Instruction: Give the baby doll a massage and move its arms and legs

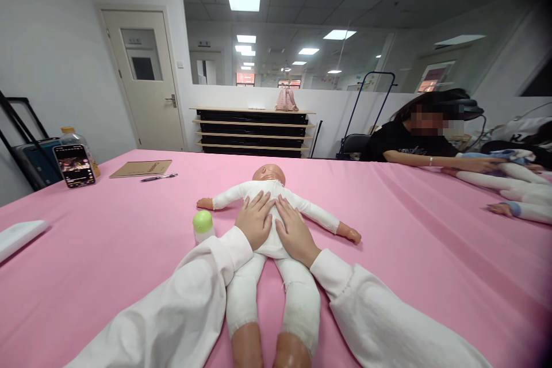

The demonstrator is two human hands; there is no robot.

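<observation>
A baby doll [271,247] with a white cloth body lies on the pink-covered table, its head at the far side and its legs toward me. Flat on the left side of its torso rests my left hand [255,219], fingers stretched out. My right hand [296,229] lies flat on the other side, fingertips pointing up toward the doll's chest. The two hands are close together, and neither grips anything. Beside my left wrist stands a small bottle with a green cap [203,224], its lower part hidden by my sleeve.
A phone [74,165] stands upright at the left, in front of a bottle [69,133]. A brown notebook [141,168] and a pen [158,177] lie nearby. At the right, a co-worker [414,138] reaches toward another doll [509,181]. A white object [21,237] lies at the left edge.
</observation>
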